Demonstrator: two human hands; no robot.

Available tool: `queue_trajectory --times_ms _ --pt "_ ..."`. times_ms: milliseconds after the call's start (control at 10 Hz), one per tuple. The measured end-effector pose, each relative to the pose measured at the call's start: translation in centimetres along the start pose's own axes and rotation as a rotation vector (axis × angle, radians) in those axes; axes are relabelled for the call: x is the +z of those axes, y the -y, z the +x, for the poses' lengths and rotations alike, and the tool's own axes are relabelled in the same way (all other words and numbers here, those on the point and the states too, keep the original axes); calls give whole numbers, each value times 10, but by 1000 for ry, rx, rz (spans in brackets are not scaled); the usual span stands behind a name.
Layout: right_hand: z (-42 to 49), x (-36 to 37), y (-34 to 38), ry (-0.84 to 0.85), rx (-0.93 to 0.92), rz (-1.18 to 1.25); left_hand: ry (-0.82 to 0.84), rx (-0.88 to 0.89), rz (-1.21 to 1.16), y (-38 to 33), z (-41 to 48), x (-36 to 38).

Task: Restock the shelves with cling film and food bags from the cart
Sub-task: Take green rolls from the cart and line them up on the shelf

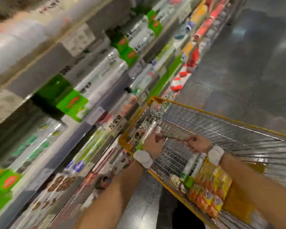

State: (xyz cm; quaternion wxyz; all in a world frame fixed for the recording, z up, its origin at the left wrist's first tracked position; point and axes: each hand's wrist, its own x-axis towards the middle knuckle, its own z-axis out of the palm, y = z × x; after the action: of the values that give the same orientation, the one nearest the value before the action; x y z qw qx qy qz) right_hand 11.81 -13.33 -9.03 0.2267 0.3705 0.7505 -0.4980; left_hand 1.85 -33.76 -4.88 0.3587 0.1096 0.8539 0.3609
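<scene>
The frame is blurred by motion. Both of my arms reach into a wire cart (pixel 221 119) with a yellow rim. My left hand (pixel 153 143) and my right hand (pixel 198 144) each pinch one end of a thin, long item (pixel 173 138) with green on it, held above the cart's basket. What the item is cannot be told. Clear rolls with green labels (pixel 192 164) lie at the near end of the cart beside colourful yellow and red packs (pixel 211 190). To the left, shelves (pixel 82 129) hold clear film rolls and green boxes (pixel 71 103).
The shelving runs along the whole left side, close to the cart's left rim. Red and white packs (pixel 180 78) sit on a low shelf further down the aisle. Grey tiled floor (pixel 246 63) lies to the right and beyond the cart.
</scene>
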Motion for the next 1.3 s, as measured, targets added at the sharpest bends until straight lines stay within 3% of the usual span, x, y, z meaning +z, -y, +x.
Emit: queue_trajectory --times_ms 200,300,500,700,800,1000,1200,1300 --pt "64 9 -114 -3 337 141 288 -116 192 22 78 77" --pt "95 39 -161 26 424 -19 423 -179 299 61 127 146" --pt "140 87 -210 -144 510 35 577 -197 378 97 172 244" --pt "172 127 -229 -142 632 150 562 -234 455 137 189 310" --pt "173 135 -229 -140 657 104 594 -246 492 148 185 322" --pt "171 140 -237 -263 685 2 571 -104 590 167 184 325" --pt "185 140 -226 -186 765 -39 470 -212 373 173 192 277" --pt "193 138 -233 -246 773 5 534 -352 71 165 197 253"
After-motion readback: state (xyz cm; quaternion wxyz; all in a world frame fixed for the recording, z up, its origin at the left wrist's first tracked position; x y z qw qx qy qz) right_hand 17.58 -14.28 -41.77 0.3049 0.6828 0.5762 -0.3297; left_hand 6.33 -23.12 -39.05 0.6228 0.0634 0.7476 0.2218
